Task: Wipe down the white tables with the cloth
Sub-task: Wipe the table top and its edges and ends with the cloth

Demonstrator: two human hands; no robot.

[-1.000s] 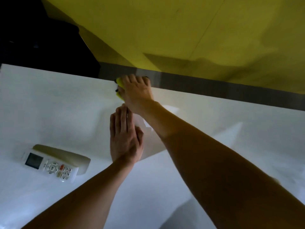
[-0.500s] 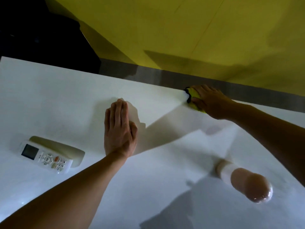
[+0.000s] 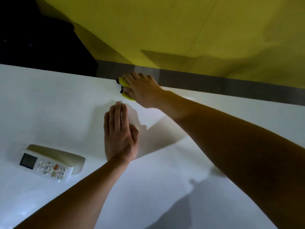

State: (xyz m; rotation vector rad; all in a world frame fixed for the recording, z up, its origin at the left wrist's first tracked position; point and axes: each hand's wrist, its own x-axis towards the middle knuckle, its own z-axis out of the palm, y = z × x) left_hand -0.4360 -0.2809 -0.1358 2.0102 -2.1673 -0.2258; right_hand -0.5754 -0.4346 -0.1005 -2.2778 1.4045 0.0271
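Yellow wall point(image 3: 165, 30) fills the upper half of the view, with a grey strip point(image 3: 214, 83) running along its foot just behind the far edge of the white bench point(image 3: 49, 104). That bench spreads across everything below, glossy and bare in most of what shows.

Across it from the lower right reaches the right arm, its right hand point(image 3: 143, 90) lying at the far edge, close against the grey strip. The fingers point(image 3: 132, 76) of this hand curl over and grip a bunched yellow cloth point(image 3: 123, 82), which peeps out on the hand's left side and sits on the bench top; a dark trim shows at its edge. The left hand point(image 3: 120, 134) lies flat nearer the person, palm down, fingers straight and pressed together, seemingly bracing on the surface. It sits just on the near side of the cloth, apart from it.

Left of that hand, well apart, a white remote control point(image 3: 46, 167) lies with its long axis slanting down to the right.

Unwiped surface appears to stretch leftward along the far edge, so the cloth already points the way it probably must travel, and the right hand is the one placed to drive it. The remote would likely need lifting before strokes reach the near left.
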